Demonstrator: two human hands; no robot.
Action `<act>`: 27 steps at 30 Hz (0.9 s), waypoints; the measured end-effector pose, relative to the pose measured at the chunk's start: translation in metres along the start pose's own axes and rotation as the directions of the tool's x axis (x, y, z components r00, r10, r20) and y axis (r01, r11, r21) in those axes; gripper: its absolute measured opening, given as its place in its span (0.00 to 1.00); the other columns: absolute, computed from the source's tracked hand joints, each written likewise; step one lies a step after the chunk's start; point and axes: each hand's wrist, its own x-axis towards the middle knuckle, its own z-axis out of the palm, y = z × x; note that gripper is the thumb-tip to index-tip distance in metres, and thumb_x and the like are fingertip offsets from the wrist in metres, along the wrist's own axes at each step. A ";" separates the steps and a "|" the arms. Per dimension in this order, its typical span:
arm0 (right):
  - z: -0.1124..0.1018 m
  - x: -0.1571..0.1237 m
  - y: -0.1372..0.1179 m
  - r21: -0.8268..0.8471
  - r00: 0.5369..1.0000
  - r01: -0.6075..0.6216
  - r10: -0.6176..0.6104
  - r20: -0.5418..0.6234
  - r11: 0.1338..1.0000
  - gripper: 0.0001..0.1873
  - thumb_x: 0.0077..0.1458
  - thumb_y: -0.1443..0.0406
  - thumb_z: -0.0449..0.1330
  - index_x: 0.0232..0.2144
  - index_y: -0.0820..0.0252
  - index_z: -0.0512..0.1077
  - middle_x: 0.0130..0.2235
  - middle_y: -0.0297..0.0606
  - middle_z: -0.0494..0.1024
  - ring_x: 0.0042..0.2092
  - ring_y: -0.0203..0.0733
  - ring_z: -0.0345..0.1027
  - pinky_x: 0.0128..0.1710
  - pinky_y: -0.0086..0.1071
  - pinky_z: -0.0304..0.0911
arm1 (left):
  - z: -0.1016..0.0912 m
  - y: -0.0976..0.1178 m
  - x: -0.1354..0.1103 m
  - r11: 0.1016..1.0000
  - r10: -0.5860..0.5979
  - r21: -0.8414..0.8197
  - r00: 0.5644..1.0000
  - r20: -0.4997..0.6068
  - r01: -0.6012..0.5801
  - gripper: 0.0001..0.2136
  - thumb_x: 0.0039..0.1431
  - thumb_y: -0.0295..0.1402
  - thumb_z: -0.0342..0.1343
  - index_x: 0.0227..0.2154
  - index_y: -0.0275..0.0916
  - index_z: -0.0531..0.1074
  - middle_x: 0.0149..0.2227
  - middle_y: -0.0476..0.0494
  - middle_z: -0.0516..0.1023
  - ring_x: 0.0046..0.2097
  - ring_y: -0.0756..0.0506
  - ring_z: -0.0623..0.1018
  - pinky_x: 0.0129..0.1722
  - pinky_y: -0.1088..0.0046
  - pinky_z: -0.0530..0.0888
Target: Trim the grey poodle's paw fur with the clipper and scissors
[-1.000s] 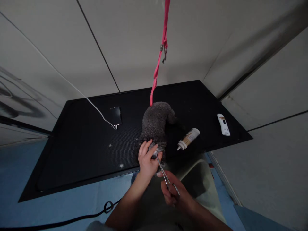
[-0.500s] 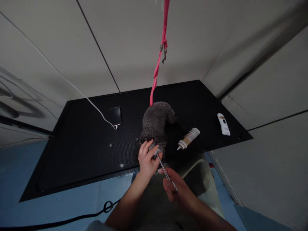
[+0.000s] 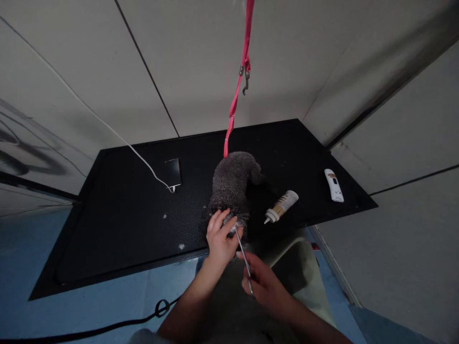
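A curly grey dog is on the black table, its head end toward me. My left hand holds the dog's ear, fingers and thumb around a pale, whitish patch on it. In my right hand is a slim metal hemostat, gripped near its handle. Its tip reaches the pale patch beside my left thumb. What the tip touches is too small to make out. Most of the dog's face is hidden by my left hand.
A pink leash hangs down to the dog. Right of the dog lie a nozzle bottle and a white clipper. A phone on a white cable lies left on the black table, near small white tufts.
My right hand has turned the hemostat, its handle end swinging slightly left; its shafts now look closed together. My left hand and the dog stay almost still.
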 end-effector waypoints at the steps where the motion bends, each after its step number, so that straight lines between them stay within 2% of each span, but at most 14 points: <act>1: 0.000 0.000 0.002 -0.037 1.000 0.001 -0.001 0.000 0.999 0.24 0.47 0.68 0.59 0.49 0.54 0.65 0.25 0.26 0.61 0.25 0.29 0.53 0.24 0.26 0.50 | 0.001 0.000 0.000 1.000 -0.012 0.007 1.000 0.001 0.012 0.10 0.51 0.32 0.59 0.38 0.42 0.76 0.49 0.42 0.74 0.55 0.39 0.68 0.52 0.54 0.69; 4: -0.001 0.001 0.006 -0.091 1.000 0.002 -0.003 -0.006 0.996 0.26 0.46 0.71 0.57 0.50 0.53 0.64 0.25 0.26 0.61 0.25 0.30 0.53 0.25 0.27 0.52 | 0.002 0.000 0.000 1.000 -0.026 0.018 1.000 0.010 0.026 0.09 0.52 0.32 0.59 0.38 0.42 0.76 0.49 0.42 0.74 0.55 0.38 0.68 0.51 0.54 0.70; 7: -0.004 0.000 0.005 -0.076 1.000 0.009 -0.010 -0.019 0.997 0.25 0.46 0.71 0.58 0.49 0.53 0.65 0.24 0.26 0.61 0.24 0.30 0.53 0.24 0.27 0.50 | 0.002 0.000 -0.001 1.000 -0.019 0.013 1.000 0.016 0.019 0.10 0.52 0.33 0.59 0.38 0.42 0.76 0.49 0.42 0.73 0.55 0.38 0.68 0.52 0.54 0.70; 14: -0.006 -0.009 -0.004 -0.057 0.996 -0.050 0.054 0.071 0.997 0.24 0.47 0.70 0.57 0.48 0.54 0.63 0.24 0.25 0.61 0.23 0.30 0.53 0.24 0.26 0.49 | 0.001 -0.001 -0.001 0.999 -0.044 -0.020 0.999 0.014 0.045 0.11 0.52 0.33 0.59 0.40 0.40 0.75 0.50 0.41 0.73 0.55 0.38 0.68 0.53 0.54 0.68; 17: -0.009 -0.008 -0.009 -0.004 0.995 -0.067 0.067 0.074 0.998 0.22 0.47 0.69 0.58 0.46 0.55 0.63 0.23 0.24 0.61 0.23 0.29 0.52 0.24 0.26 0.48 | 0.000 -0.002 -0.001 0.999 -0.032 -0.034 0.999 0.021 0.033 0.11 0.52 0.33 0.59 0.40 0.40 0.75 0.50 0.41 0.73 0.56 0.39 0.67 0.54 0.54 0.68; 21: -0.015 -0.002 -0.017 0.100 0.987 -0.094 0.080 0.137 0.991 0.16 0.50 0.63 0.58 0.43 0.55 0.63 0.21 0.23 0.59 0.21 0.28 0.47 0.22 0.25 0.43 | 0.000 -0.004 -0.002 0.999 0.013 -0.033 1.000 0.025 -0.012 0.11 0.51 0.33 0.59 0.40 0.40 0.75 0.51 0.41 0.72 0.56 0.39 0.67 0.54 0.54 0.67; 27: -0.020 0.000 -0.029 0.059 0.984 -0.141 0.133 0.119 0.988 0.17 0.49 0.63 0.57 0.43 0.56 0.63 0.22 0.24 0.60 0.21 0.28 0.45 0.21 0.25 0.40 | -0.002 -0.004 -0.003 0.999 0.043 -0.028 0.998 0.035 -0.043 0.12 0.51 0.32 0.59 0.40 0.40 0.74 0.51 0.40 0.72 0.57 0.39 0.66 0.54 0.54 0.67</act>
